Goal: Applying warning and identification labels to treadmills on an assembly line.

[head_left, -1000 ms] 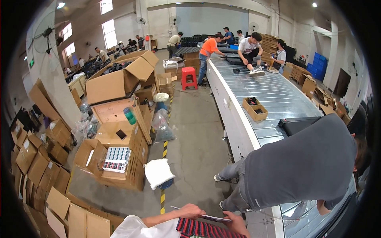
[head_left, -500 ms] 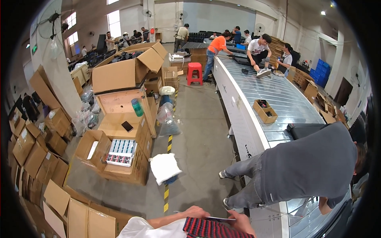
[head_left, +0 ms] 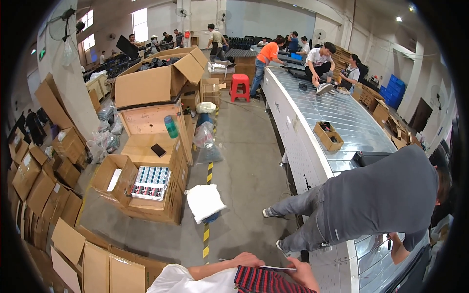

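thin white sheet [head_left: 277, 267]: edge-on, between both | left fingers [head_left: 253, 261]: curled around it | right fingers [head_left: 296, 263]: clamped on right end

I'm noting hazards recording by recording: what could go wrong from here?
The thin white sheet between the left hand and right hand might bend or slip, since its middle looks unsupported. The open parts box sits near the edge of the metal-topped table and could get knocked off. The white bundle by the striped floor tape may trip someone passing.
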{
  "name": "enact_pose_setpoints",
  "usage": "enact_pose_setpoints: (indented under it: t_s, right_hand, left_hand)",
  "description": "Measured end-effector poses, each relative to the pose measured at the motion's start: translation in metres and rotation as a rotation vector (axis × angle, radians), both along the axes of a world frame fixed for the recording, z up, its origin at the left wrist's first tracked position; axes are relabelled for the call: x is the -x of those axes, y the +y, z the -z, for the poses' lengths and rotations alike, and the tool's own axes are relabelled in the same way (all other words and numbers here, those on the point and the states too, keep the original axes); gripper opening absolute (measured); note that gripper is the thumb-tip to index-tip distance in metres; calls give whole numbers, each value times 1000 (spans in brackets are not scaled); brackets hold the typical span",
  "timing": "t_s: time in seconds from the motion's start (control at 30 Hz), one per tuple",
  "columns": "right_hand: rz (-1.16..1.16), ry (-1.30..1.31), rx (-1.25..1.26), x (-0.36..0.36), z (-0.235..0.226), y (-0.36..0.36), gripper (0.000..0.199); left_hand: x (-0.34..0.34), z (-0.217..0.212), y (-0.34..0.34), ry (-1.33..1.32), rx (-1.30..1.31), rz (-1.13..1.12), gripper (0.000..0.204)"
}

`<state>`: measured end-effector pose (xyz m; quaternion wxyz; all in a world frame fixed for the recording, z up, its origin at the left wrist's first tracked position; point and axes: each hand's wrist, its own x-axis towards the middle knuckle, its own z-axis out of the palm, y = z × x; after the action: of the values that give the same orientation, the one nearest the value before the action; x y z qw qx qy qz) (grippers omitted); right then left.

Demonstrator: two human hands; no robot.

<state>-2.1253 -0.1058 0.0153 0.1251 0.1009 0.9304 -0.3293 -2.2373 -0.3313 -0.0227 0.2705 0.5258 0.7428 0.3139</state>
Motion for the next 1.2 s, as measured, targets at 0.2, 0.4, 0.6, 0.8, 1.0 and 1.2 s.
enact_pose_setpoints:
  t_s: [0.2,0.4,0.6,0.8,1.0,1.2]
  right_hand:
    - [-45,18,-35,-5,4,-2,45]
    - [-131,48,-80,9,-5,-4,45]
    - [-188,34,-18,-1,0,19,46]
    - [-208,15,-53,-32,7,53,50]
    - [-149,-28,5,-60,7,75,45]
    - [-99,-34,62,-75,13,92,44]
  left_hand:
    - [-7,-1,-6,18,18,11,16]
    - [-13,-1,-12,13,76,-62,16]
    - [-29,-5,5,-14,145,-125,17]
    - [-47,-14,38,13,228,-70,17]
    - [-62,-13,68,40,253,-20,13]
    - [-73,-7,85,109,205,13,10]
